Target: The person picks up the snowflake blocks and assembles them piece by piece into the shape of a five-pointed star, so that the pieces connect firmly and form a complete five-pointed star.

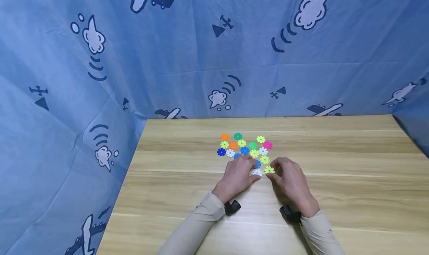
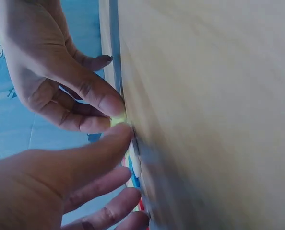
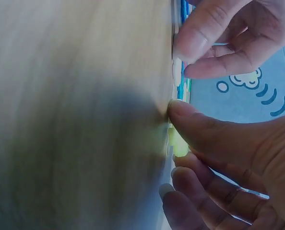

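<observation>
From the head camera: a pale wooden table [image 1: 161, 195] backed by a blue cloth [image 1: 187, 42] printed with planes and clouds. Small notched discs lie flat and close together near the middle. The right hand [image 1: 292, 178] pinches a yellow disc [image 1: 269, 170] between thumb and fingers at the cluster's near right corner. Just left of it lies a white disc [image 1: 257, 172], the left hand's [image 1: 236, 175] thumb at its near edge; this second grip is loosely spread, its fingers blocking sight of several discs, including a mostly hidden red one. Farther off are an orange disc [image 1: 225, 137], a dark green disc [image 1: 238, 136] and a pink disc [image 1: 267, 145]; a dark blue disc [image 1: 221, 152] sits at the left edge. Black devices are strapped at both wrists, below beige sleeves

From the left wrist, turned sideways: the two thumbs nearly meet at the yellow disc, mostly covered by fingertips

From the right wrist, also sideways: the yellow disc shows between right thumb and forefinger, the left hand above, near white and blue edges
</observation>
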Action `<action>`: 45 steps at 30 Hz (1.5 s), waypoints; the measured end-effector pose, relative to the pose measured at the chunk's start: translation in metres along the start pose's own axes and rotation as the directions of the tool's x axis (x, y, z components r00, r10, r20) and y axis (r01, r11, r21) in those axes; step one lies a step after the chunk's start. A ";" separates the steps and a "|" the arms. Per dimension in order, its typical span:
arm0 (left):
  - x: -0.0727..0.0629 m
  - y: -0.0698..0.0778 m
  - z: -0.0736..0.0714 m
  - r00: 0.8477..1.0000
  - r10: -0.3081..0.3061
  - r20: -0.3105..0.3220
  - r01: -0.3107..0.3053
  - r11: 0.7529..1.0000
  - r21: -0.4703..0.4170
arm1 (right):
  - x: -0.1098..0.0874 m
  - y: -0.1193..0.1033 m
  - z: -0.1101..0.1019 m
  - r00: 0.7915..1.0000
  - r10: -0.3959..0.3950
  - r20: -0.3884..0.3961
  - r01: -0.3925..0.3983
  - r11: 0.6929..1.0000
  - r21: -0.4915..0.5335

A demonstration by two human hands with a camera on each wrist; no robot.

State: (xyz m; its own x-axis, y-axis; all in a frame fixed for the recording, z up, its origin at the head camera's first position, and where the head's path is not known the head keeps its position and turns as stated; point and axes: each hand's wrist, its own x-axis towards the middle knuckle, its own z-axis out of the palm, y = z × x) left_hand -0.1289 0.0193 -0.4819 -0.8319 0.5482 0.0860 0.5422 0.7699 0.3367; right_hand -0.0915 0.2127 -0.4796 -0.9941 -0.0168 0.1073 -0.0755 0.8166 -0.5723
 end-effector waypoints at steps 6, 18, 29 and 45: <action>0.000 -0.004 -0.004 0.996 -0.093 0.006 0.093 0.989 -0.114 | 0.001 0.000 -0.001 1.000 -0.009 0.003 0.009 1.000 0.007; -0.003 -0.004 -0.005 0.994 -0.105 0.034 0.107 0.991 -0.086 | -0.001 -0.001 0.000 1.000 -0.017 0.012 0.017 1.000 0.012; 0.001 -0.014 -0.007 0.998 -0.020 0.063 0.040 0.944 -0.328 | 0.001 -0.002 -0.002 0.999 -0.004 0.035 0.002 0.998 0.062; 0.005 -0.027 -0.023 0.983 0.145 -0.110 -0.178 0.893 -0.414 | 0.000 -0.012 -0.001 0.998 -0.021 0.056 0.000 0.938 0.348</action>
State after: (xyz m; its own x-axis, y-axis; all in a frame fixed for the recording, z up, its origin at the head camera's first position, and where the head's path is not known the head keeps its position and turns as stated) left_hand -0.1508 -0.0062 -0.4692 -0.7525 0.6146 0.2367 0.5831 0.4548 0.6731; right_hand -0.0901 0.2034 -0.4718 -0.9951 -0.0662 0.0736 -0.0982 0.5648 -0.8193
